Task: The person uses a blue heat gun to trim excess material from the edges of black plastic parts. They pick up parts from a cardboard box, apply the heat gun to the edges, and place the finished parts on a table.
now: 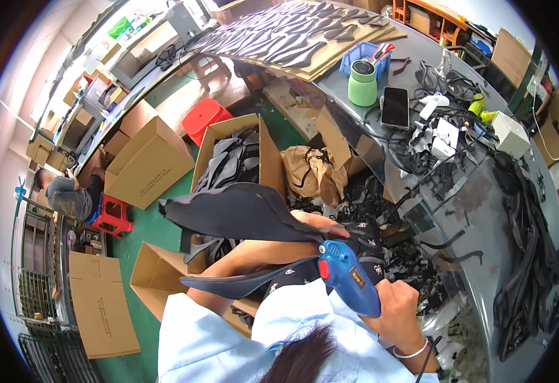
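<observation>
My right hand point(395, 311) is wrapped round the handle of a blue corded hand power tool point(355, 284) with a red button. The tool's rounded head points up and left, close to my left hand. My left hand point(321, 223) grips the narrow end of a dark, curved, flexible sheet piece point(234, 210), whose wide end stretches out to the left. A second dark curved flap point(247, 281) lies across my left forearm; I cannot tell whether it joins the first. My left fingertips are partly hidden behind the sheet and the tool.
An open carton point(273, 153) full of dark pieces stands ahead. Black scraps point(413, 274) heap beside my lap. The grey table point(458, 223) on the right bears a phone point(395, 107), a green bottle point(362, 83) and black strips point(522, 255). A person point(68, 195) sits far left.
</observation>
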Tool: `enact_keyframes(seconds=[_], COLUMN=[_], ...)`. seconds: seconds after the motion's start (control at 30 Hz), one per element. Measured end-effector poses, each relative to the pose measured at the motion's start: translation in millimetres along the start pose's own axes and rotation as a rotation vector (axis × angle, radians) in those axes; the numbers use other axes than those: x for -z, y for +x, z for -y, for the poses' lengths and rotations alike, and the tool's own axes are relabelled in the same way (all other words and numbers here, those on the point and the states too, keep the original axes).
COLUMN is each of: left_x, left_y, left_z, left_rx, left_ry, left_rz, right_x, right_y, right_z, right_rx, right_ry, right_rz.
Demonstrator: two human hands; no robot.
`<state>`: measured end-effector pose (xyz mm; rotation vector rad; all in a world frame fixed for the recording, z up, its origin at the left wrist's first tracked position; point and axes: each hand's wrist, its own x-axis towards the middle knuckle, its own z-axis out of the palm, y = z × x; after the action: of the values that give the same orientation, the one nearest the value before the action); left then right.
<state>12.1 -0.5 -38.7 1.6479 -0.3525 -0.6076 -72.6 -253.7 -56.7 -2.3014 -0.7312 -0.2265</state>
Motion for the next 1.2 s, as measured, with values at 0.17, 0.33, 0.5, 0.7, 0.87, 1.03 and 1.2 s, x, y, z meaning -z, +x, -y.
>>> enact_keyframes(seconds=[0.17,0.33,0.5,0.7,0.87,1.03,1.2], left_x=[2.1,23.7,-14.1,-31.3,-36.0,-41.9,-50.7], left_y=[8.1,-23.4,-13.1,-11.0,-5.7,-5.1,-3.9], left_z=[18.9,-44.3,-30.3,-25.6,-12.1,-3.6,-5.1], left_rx=[-0.138,-0.419,-0.732,-0.748,-0.82,-0.833,-0.786], left_ry=[0.19,0.156,-0.429,-0.42,-0.32,-0.36,-0.406], left_rz=[-0.03,-0.211,-0.756,-0.852,-0.849,-0.826,-0.828], right_x=[-12.6,-16.5,-18.2,-18.0,-17.3,-18.6,-18.6], right_y=[2.6,3.4,4.5,6.7,10.6,12.9,13.8], right_z=[5.9,2.6,-3.1,3.4,11.3,14.7,16.2], right_rx=[-0.033,-0.051,-0.072,-0.076,-0.11,-0.102,-0.109], right_ry=[0.059,0.053,0.023,0.081,0.144,0.177,0.228], right_rz=[-0.028,-0.054,-0.059,-0.075,-0.068,-0.074,-0.078])
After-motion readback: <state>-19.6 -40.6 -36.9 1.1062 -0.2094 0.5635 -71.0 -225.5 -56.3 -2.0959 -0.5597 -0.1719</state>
